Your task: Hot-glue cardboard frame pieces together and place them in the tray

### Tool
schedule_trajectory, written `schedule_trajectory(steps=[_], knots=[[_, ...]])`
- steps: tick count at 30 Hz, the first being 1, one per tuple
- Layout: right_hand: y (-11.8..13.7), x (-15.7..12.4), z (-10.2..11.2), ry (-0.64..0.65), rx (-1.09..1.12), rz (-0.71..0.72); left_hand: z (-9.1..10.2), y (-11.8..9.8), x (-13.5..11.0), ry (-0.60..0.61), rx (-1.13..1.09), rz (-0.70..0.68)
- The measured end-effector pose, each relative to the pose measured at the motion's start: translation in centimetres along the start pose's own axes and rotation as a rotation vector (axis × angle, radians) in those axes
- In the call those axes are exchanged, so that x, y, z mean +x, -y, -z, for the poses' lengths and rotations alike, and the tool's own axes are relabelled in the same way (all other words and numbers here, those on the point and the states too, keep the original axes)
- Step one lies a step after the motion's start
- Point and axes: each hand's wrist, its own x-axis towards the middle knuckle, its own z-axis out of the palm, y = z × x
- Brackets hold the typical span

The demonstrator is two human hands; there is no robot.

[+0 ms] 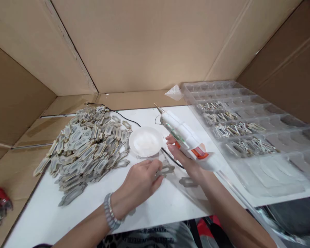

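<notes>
My left hand (146, 175) is closed, pinching a small grey flat plate (167, 168) with an elongated opening in it. A white hot glue gun (184, 132) with orange parts is gripped in my right hand (187, 160). Its metal nozzle points up and to the left, and a clear stick (235, 189) trails out of its back end. Between the hands and the wall stands a shallow white dish (146, 142), just beyond my left fingers. Another grey piece (188, 182) lies on the white table below my right hand.
A large heap of similar grey plates (88, 144) covers the left of the table (167, 203). On the right is a clear compartment tray (266, 175) with several filled pockets. Black cord (124, 116) runs behind the dish. Cardboard walls (150, 44) enclose the table; a red-handled tool (0, 199) lies far left.
</notes>
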Motion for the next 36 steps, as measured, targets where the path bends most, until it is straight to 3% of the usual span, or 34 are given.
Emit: schedule_trajectory(steps=[3,5,7,11,14,18,24,36], knots=[[0.2,0.1,0.1,-0.008,0.028,-0.021,2.6,0.5,0.4,-0.193,-0.002,0.012],[0.4,0.2,0.1,-0.002,0.043,-0.055,4.5,1.4,1.0,-0.413,0.078,0.052],[0.5,0.3,0.1,0.031,0.043,-0.053,6.1,2.5,1.5,-0.529,0.176,0.073],[0.4,0.1,-0.1,0.145,0.020,0.106,7.7,4.0,1.9,-0.680,0.372,0.030],[0.0,-0.2,-0.3,0.261,0.004,0.209,7.9,4.3,1.5,-0.701,0.375,0.008],[-0.7,-0.6,-0.6,0.345,-0.071,0.169,7.8,4.3,0.9,-0.688,0.277,0.044],[-0.9,-0.7,-0.7,0.386,-0.151,0.136,7.8,4.1,0.5,-0.678,0.285,0.102],[-1.1,-0.9,-1.0,0.360,-0.182,0.155,7.5,4.4,0.3,-0.710,0.357,0.011]])
